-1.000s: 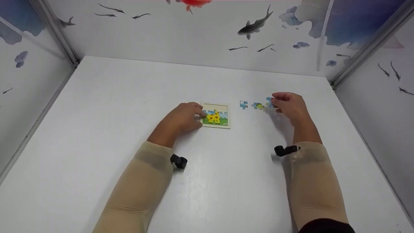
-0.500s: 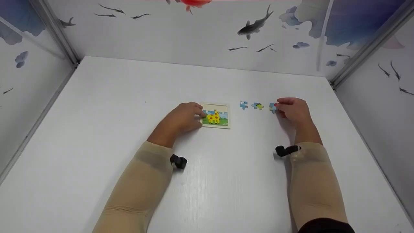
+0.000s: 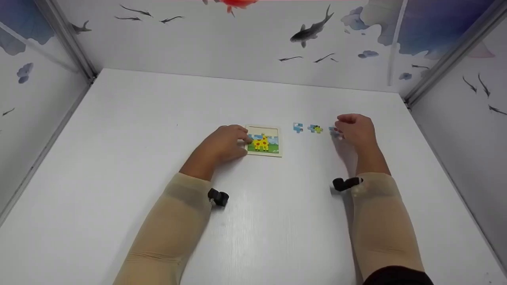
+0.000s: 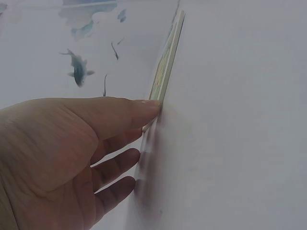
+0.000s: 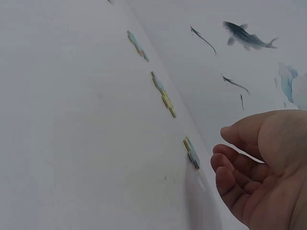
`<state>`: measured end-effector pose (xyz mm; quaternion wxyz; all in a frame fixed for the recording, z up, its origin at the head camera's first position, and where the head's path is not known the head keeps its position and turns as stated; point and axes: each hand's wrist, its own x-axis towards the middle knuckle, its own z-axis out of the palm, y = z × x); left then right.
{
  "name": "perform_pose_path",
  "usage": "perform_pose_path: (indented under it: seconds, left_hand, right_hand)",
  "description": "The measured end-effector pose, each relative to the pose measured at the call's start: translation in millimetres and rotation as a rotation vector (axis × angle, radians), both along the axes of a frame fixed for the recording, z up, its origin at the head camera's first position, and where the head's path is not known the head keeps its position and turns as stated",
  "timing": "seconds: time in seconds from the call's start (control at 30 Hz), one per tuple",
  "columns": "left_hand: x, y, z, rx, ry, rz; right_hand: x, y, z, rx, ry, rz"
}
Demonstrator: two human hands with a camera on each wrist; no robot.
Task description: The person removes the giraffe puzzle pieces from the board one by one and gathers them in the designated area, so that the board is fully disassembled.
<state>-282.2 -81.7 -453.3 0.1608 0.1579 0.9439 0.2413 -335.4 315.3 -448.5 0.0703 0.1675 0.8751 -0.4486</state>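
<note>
Since half a second ago, the right hand (image 3: 357, 130) has come off the right piece (image 5: 192, 153) and hangs near it, fingers loosely curled round nothing. Left hand (image 3: 225, 143) grips the left edge of the square wooden board (image 3: 263, 130), flat on the smooth white table (image 3: 273, 221). Knobbed left piece (image 3: 298, 127) and middle piece (image 3: 315, 129) lie between board and right piece.

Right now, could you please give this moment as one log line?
left hand: touching frame; right hand: empty, near end piece; three loose pieces: in a row; giraffe picture: top unfilled
</note>
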Motion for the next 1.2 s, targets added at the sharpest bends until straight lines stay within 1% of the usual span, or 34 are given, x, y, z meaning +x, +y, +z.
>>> perform_pose_path:
  seconds: [0.13,0.23,0.37,0.43,0.6,0.67,0.77,0.9,1.0,1.13,1.2]
  left_hand:
    - [1.0,1.0,0.9,-0.01,-0.007,0.008]
    - [2.3,2.1,3.3,-0.016,-0.007,0.007]
    - [3.3,2.0,6.7,-0.011,-0.003,0.002]
    - [3.2,1.7,6.2,-0.004,-0.003,0.004]
    - [0.7,1.1,2.0,0.002,0.001,0.005]
    - [-0.5,0.9,1.2,0.007,-0.001,0.01]
    - [-1.8,0.8,0.6,0.017,-0.011,0.025]
    - [-3.0,1.0,0.7,0.013,-0.007,0.015]
    - [-2.8,1.4,1.3,0.008,-0.005,0.008]
    - [-1.8,0.8,1.7,0.013,0.011,-0.004]
    - [-1.4,0.2,1.4,0.024,0.028,-0.021]
  right_hand:
    - [2.3,-28.9,10.1,-0.036,0.024,0.066]
    - [5.0,-54.1,15.4,-0.081,0.046,0.135]
    - [5.5,-86.2,16.9,-0.115,0.111,0.213]
    - [5.4,-100.9,17.6,-0.118,0.123,0.245]
    - [7.1,-132.9,20.9,-0.087,0.077,0.366]
    - [7.9,-143.8,22.0,-0.075,0.062,0.421]
    - [8.7,-157.9,22.4,-0.072,0.048,0.478]
    - [9.5,-171.7,21.8,-0.079,0.038,0.53]
    - [9.5,-178.6,20.0,-0.077,0.026,0.551]
    - [8.6,-185.0,12.9,-0.05,-0.002,0.558]
    - [7.7,-186.5,6.8,-0.033,-0.017,0.573]
